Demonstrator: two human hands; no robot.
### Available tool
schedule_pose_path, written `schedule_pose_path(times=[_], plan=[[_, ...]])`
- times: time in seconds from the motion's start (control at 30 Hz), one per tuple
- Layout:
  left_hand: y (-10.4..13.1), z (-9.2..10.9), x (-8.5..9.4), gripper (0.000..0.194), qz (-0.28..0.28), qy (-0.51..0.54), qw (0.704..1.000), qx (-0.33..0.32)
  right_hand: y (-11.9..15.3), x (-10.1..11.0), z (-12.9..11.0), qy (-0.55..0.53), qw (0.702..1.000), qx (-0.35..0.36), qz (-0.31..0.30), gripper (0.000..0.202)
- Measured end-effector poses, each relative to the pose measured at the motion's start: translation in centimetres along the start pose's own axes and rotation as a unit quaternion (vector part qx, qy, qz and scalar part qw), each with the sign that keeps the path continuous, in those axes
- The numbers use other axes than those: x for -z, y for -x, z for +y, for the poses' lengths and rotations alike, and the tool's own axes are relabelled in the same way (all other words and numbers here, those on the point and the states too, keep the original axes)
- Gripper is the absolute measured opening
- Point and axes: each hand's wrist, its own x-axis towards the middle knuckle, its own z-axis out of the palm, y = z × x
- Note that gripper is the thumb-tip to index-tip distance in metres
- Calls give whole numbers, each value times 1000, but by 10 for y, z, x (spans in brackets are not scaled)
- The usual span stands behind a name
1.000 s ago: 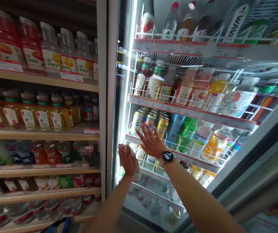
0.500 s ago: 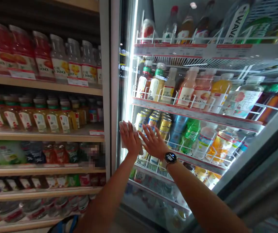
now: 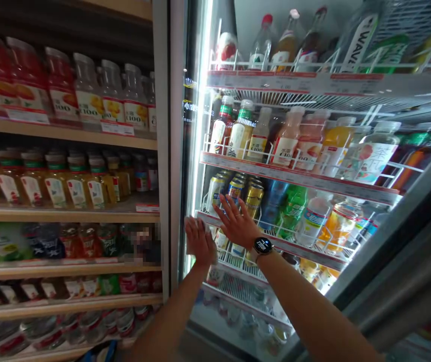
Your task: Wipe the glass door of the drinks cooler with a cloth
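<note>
My left hand [image 3: 199, 240] lies flat on the glass door of a lit drinks fridge, near its left edge. Under the palm it holds a pale cloth [image 3: 214, 254], mostly hidden and blurred. My right hand [image 3: 237, 222] is spread with its palm toward the glass, in front of the drink cans [image 3: 253, 198], and holds nothing. A dark round watch [image 3: 262, 246] sits on the right wrist. Behind the glass, a green bottle [image 3: 294, 211] stands to the right of that hand.
Left of the fridge frame [image 3: 164, 176], wooden shelves [image 3: 68, 216] carry rows of juice bottles [image 3: 87, 93]. Inside the fridge, wire racks with price strips [image 3: 298, 177] hold more bottles. A thick grey bar [image 3: 396, 281] slants across the lower right.
My left hand has slid down the glass with the cloth, away from the right hand. My right hand stays almost where it was on the door.
</note>
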Motion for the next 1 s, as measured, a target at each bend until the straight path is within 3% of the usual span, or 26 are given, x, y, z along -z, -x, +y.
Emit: schedule_pose_path(times=[0.17,0.27,0.37,0.57,0.67,0.73,0.9,1.0], plan=[[-90,29,-6,57,7,-6,1000,-4,0,-1,0,9,1000,7,20,76],[-103,35,-6,58,13,-12,1000,-12,0,-2,1,10,999,5,30,75],[-78,27,-7,58,14,-25,999,-31,0,-2,0,18,999,6,29,75],[7,-5,3,59,-15,-35,997,-65,1,0,0,-1,1000,2,0,78],[15,-14,8,59,-34,-34,994,-93,1,-1,0,-11,1000,-1,0,80],[-4,-12,8,58,-36,-29,995,-92,2,-2,2,-20,1000,3,-1,80],[-88,20,1,58,-7,5,999,-52,2,-1,1,-31,999,11,-4,79],[-112,33,-2,57,1,20,999,-29,3,-4,-7,-36,999,-25,4,74]])
